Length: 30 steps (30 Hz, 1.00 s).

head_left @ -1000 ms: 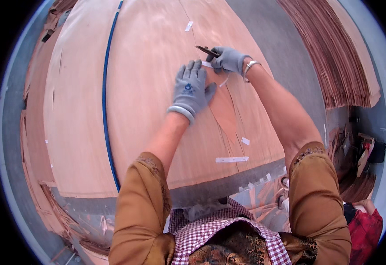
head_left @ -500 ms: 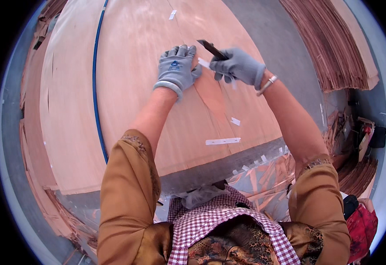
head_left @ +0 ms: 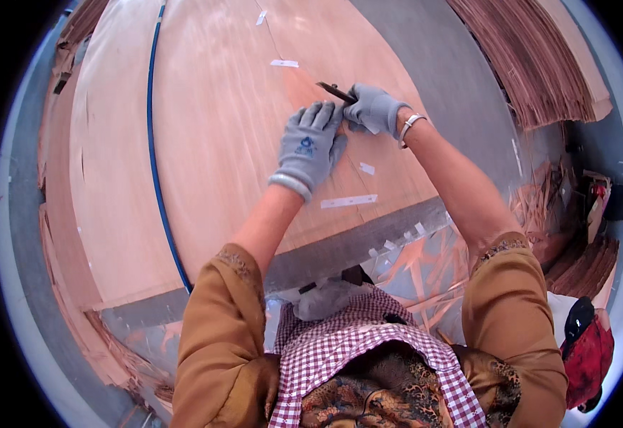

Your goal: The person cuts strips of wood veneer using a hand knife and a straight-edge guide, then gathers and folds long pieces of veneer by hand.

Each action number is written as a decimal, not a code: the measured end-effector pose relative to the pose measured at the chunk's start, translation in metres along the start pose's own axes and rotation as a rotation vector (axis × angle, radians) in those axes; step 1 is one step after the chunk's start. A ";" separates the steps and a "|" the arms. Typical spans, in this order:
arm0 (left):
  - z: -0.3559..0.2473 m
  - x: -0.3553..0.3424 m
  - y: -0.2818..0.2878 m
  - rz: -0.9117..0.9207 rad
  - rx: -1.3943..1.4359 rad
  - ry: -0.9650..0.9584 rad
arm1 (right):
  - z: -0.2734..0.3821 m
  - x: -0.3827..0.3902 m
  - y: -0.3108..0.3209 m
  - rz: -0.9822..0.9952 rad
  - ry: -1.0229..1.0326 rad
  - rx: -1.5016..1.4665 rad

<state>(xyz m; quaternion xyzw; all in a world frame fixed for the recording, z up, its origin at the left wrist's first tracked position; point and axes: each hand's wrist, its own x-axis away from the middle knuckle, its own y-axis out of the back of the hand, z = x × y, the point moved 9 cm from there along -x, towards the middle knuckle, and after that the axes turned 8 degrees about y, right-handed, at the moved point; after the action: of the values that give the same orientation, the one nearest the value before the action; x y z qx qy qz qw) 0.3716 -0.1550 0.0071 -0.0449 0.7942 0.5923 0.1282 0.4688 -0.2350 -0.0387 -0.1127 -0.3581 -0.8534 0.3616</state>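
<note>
My left hand point(head_left: 310, 146), in a grey knit work glove, lies flat on a thin, pale wood veneer sheet point(head_left: 218, 157), fingers pointing away. Close against its fingertips, my right hand point(head_left: 375, 112), gloved alike, grips a dark knife point(head_left: 335, 92) whose pointed end sticks out to the left. A small bit of white shows under the right fingers. Beyond the hands a white tape strip point(head_left: 284, 63) crosses a seam in the veneer. Nearer to me are a short tape piece point(head_left: 367, 168) and a longer tape strip point(head_left: 348, 202).
A blue strap point(head_left: 151, 128) runs lengthwise over the veneer on the left. Tape bits point(head_left: 420, 228) hang along the grey table's point(head_left: 340, 247) near edge. Stacked veneer point(head_left: 525, 60) stands at far right; veneer scraps point(head_left: 425, 267) litter the floor. A red-and-black bag point(head_left: 588, 357) sits at lower right.
The tape strip that was at the right hand now lies on the seam beyond the hands. My right hand has come down to the sheet, and my left hand has slid right and nearer.
</note>
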 end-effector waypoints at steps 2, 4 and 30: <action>0.003 0.000 -0.002 0.022 -0.032 0.009 | 0.004 0.002 0.001 -0.043 -0.006 0.181; 0.003 0.000 -0.004 0.032 -0.028 0.005 | -0.003 0.014 0.002 -0.044 -0.028 0.005; -0.010 0.097 0.017 -0.072 0.176 0.275 | 0.030 0.051 -0.062 0.354 0.167 -0.043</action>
<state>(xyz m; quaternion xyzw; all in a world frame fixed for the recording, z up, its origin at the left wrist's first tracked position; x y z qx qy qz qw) 0.2727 -0.1519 0.0009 -0.1425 0.8509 0.5037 0.0429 0.3872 -0.2121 -0.0272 -0.1104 -0.2831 -0.7903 0.5321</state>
